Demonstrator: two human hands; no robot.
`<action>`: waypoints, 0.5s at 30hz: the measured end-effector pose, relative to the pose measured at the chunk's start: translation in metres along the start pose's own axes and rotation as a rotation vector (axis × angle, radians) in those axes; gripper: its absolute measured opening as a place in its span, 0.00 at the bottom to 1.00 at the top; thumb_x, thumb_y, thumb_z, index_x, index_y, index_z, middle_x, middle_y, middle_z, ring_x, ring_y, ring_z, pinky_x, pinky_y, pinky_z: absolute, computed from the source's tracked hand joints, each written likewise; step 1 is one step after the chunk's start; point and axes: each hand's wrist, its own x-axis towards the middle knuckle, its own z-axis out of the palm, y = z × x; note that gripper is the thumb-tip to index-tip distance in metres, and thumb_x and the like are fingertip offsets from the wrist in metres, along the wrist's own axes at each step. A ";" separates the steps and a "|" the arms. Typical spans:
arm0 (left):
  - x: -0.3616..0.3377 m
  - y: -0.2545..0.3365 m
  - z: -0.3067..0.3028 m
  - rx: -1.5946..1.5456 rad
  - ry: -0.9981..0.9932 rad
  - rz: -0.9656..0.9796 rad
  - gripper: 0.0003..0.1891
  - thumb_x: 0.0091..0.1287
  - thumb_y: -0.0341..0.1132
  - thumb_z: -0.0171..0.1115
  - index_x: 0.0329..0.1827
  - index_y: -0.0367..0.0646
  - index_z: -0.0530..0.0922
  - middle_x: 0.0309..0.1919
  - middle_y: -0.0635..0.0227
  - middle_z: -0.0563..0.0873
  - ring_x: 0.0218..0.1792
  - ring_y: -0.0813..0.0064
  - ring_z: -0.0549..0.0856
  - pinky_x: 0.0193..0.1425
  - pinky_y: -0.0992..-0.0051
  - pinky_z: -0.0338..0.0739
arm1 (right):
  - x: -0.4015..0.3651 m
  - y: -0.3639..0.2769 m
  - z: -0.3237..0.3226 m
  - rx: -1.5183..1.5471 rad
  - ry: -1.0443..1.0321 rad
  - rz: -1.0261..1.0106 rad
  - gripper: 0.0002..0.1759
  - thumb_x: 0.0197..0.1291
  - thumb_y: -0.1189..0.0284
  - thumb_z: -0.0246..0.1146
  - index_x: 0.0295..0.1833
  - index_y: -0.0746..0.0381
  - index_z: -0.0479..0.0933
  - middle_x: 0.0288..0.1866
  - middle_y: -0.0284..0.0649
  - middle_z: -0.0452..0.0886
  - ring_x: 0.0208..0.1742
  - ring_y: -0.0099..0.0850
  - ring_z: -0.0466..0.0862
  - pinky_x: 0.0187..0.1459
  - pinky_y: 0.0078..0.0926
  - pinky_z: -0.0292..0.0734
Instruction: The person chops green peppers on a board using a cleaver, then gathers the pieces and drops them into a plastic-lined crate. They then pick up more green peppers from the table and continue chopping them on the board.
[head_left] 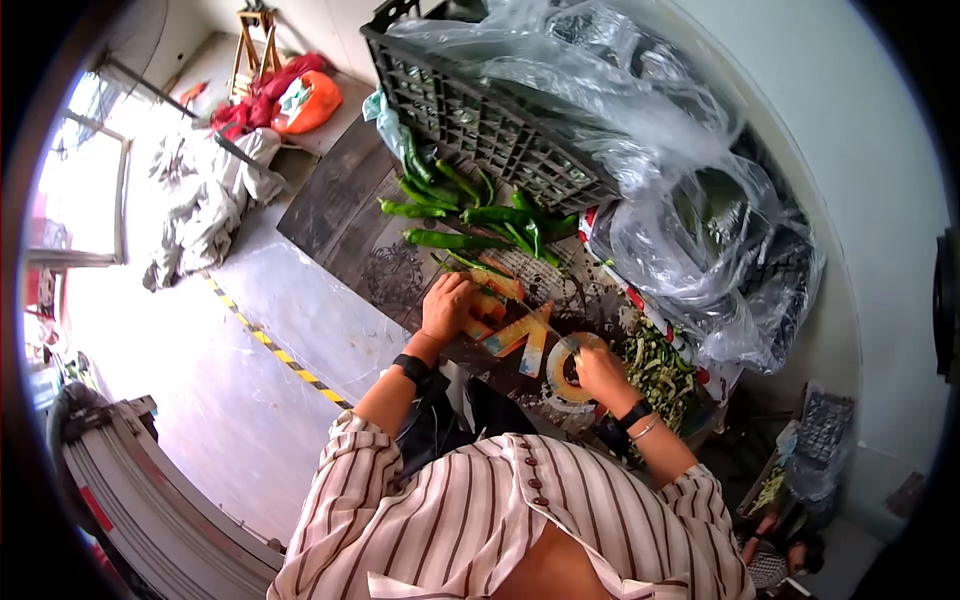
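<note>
The thin knife (pixel 545 323) slants from the right hand (pixel 602 374) forward and left, its long axis running toward the left hand's side. Its near end lies in the right hand's closed fingers. The left hand (pixel 448 304), palm down with fingers curled, rests near the blade's far end; whether it grips anything is unclear. Both forearms reach forward, angled inward. Chopped green pieces (pixel 655 372) lie beside the right hand. Beyond the left hand, whole green peppers (pixel 440 240) lie by a black plastic crate (pixel 490 125) partly draped with clear plastic (pixel 670 240).
</note>
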 end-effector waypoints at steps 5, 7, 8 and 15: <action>0.015 -0.002 0.000 0.130 -0.143 0.095 0.16 0.52 0.27 0.62 0.46 0.47 0.79 0.46 0.67 0.78 0.48 0.63 0.77 0.52 0.68 0.73 | -0.025 0.004 0.009 0.163 0.108 0.099 0.13 0.60 0.69 0.59 0.32 0.69 0.74 0.23 0.55 0.77 0.27 0.53 0.79 0.28 0.46 0.73; 0.029 0.011 -0.008 0.121 -0.182 0.126 0.24 0.51 0.27 0.63 0.55 0.48 0.76 0.50 0.66 0.76 0.50 0.63 0.76 0.53 0.67 0.72 | -0.029 0.009 0.014 0.219 0.210 0.093 0.13 0.60 0.69 0.59 0.30 0.69 0.74 0.21 0.54 0.76 0.25 0.52 0.78 0.27 0.45 0.72; 0.035 0.017 -0.012 0.196 -0.249 0.111 0.31 0.51 0.26 0.63 0.62 0.50 0.72 0.54 0.67 0.75 0.52 0.64 0.75 0.53 0.66 0.71 | -0.031 0.011 0.016 0.227 0.218 0.099 0.13 0.60 0.69 0.59 0.30 0.69 0.74 0.21 0.54 0.76 0.25 0.52 0.78 0.27 0.45 0.72; 0.055 0.010 -0.013 0.274 -0.388 0.161 0.23 0.50 0.28 0.65 0.53 0.50 0.78 0.49 0.71 0.80 0.51 0.66 0.75 0.53 0.67 0.67 | -0.033 0.016 0.022 0.203 0.305 0.068 0.15 0.60 0.68 0.61 0.27 0.69 0.73 0.19 0.53 0.73 0.22 0.50 0.77 0.25 0.42 0.70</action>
